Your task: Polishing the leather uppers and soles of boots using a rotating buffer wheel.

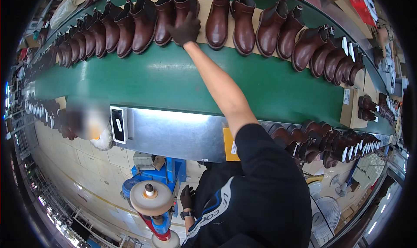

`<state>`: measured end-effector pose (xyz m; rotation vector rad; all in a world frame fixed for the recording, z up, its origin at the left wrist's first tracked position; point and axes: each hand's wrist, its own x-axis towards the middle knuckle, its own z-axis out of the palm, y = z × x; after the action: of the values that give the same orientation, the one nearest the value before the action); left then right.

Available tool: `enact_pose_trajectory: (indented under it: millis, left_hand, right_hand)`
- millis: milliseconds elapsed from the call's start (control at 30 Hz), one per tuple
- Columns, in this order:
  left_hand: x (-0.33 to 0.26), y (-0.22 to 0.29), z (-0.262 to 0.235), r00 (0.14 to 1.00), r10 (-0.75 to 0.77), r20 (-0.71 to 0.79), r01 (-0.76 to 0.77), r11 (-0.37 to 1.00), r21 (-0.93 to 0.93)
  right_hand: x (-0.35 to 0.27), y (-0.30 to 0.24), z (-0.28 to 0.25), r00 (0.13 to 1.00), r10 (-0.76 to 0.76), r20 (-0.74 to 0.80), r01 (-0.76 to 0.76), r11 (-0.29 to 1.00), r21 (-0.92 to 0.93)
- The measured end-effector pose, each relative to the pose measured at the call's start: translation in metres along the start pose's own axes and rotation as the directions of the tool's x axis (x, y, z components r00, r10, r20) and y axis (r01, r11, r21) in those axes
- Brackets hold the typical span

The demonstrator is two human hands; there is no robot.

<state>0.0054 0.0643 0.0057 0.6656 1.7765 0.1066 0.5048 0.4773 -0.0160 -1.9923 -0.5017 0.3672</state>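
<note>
My right hand (186, 29), in a dark glove, reaches across the green conveyor belt to a brown ankle boot (184, 6) in the far row. Its thumb and fingers are round the front of that boot, hiding the toe. Just left stands another brown boot (164, 19); to the right, past a small gap, is a further boot (218, 19). Low beside my body hangs my left hand (187, 197), also gloved, with a watch at the wrist. Its fingers are apart and it holds nothing. Nearest to it is a polishing machine with a pale round wheel (150, 198).
Several brown boots line the far side of the green belt (152, 80). A metal ledge (173, 133) runs along its near edge, carrying a white-framed dark device (118, 125) and a yellow folder (230, 144). More boots (325, 139) stand right; a fan (325, 215) is below.
</note>
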Motion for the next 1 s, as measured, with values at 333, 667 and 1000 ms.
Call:
enact_pose_trajectory:
  millis: [333, 667, 1000]
  left_hand:
    - [-0.009, -0.013, 0.007, 0.954, 0.286, 0.086, -0.299, 0.929, 0.219]
    - [-0.004, 0.086, 0.030, 0.943, 0.276, 0.188, -0.170, 0.880, -0.443]
    - [0.003, 0.075, -0.011, 0.720, 0.468, 0.512, 0.029, 0.717, -0.696]
  right_hand:
    - [0.039, 0.011, 0.002, 0.948, 0.309, 0.081, -0.282, 0.929, -0.240]
    - [-0.235, 0.032, -0.067, 0.777, -0.328, 0.537, -0.002, 0.852, 0.523]
    - [-0.368, 0.009, -0.213, 0.224, -0.520, 0.824, 0.358, 0.830, 0.427]
